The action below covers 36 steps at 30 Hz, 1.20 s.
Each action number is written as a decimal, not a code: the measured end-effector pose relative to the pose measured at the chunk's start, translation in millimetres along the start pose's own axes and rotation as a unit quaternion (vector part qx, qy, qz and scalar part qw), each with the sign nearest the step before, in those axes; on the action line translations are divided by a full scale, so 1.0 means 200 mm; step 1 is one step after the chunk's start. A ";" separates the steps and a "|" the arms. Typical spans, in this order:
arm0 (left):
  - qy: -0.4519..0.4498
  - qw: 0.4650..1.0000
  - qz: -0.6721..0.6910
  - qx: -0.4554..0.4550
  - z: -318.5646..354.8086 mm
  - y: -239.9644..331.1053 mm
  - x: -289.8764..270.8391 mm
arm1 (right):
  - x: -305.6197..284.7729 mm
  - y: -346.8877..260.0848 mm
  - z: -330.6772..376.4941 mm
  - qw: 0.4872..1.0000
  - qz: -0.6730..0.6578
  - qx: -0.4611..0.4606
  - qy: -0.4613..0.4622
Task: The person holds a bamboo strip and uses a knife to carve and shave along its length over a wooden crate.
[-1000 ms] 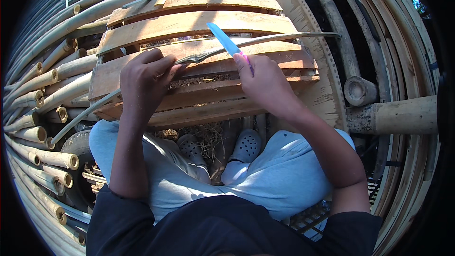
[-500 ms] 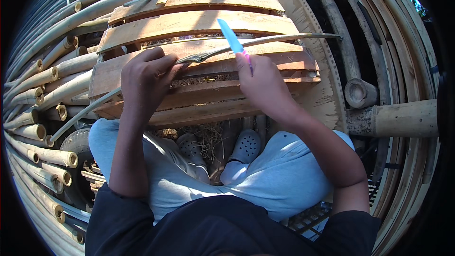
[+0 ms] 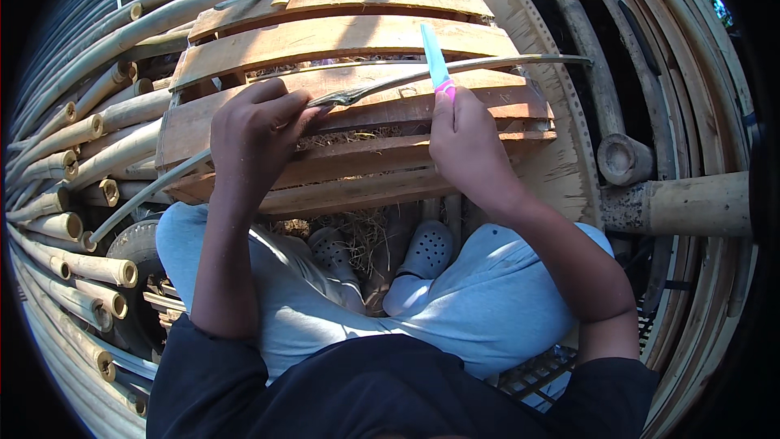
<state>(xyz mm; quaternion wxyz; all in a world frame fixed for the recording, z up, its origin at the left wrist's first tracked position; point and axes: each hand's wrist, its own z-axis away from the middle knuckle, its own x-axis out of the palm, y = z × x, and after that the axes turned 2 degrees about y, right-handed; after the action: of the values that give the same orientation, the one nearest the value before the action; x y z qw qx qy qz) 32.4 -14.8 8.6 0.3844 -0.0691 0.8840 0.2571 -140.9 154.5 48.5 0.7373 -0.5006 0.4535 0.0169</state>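
A long, thin bamboo strip (image 3: 528, 58) bows across the view from lower left to upper right, over a slatted wooden crate (image 3: 341, 36). My left hand (image 3: 253, 130) is closed round it, left of a rough, dark split section. In my closed right hand (image 3: 471, 142) is a knife (image 3: 434, 55) with a light blue blade and a pink handle. Its blade points up and away, crossing the strip to the right of the split section. Whether blade and strip touch, I cannot tell. My right fingers are partly hidden behind the hand.
Stacked bamboo poles (image 3: 122, 126) fill the left side, beside a tyre (image 3: 134, 248). Right of the crate lies a plywood sheet (image 3: 561, 138) with a ragged edge. Beyond it are thick bamboo pieces (image 3: 699, 203) and long planks (image 3: 715, 106). My legs and feet are below the crate.
My right hand has slid rightward along the strip with the knife, and the blade now stands more upright. My left hand keeps its grip in nearly the same place.
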 end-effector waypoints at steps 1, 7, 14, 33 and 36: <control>0.000 1.000 0.000 -0.001 0.00 0.00 0.00 | 0.02 0.01 0.02 0.999 0.016 -0.032 -0.001; -0.002 1.000 0.003 0.004 0.02 -0.02 -0.01 | -0.02 0.00 -0.02 0.998 -0.040 0.040 0.018; -0.003 1.000 0.002 0.007 0.01 -0.01 0.01 | 0.04 -0.03 0.07 0.995 -0.016 -0.038 -0.090; -0.013 1.000 0.002 -0.007 0.01 -0.02 -0.01 | -0.08 -0.02 -0.01 0.993 0.115 -0.013 -0.016; -0.010 1.000 0.007 -0.005 0.01 -0.02 0.00 | -0.31 0.13 -0.21 0.967 0.234 0.043 0.088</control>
<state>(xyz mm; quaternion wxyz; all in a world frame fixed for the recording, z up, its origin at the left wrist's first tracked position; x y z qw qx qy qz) 34.3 -17.4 6.3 0.3914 -0.0622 0.8792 0.2645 -216.9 163.3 69.1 0.6906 -0.3476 0.6218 0.1253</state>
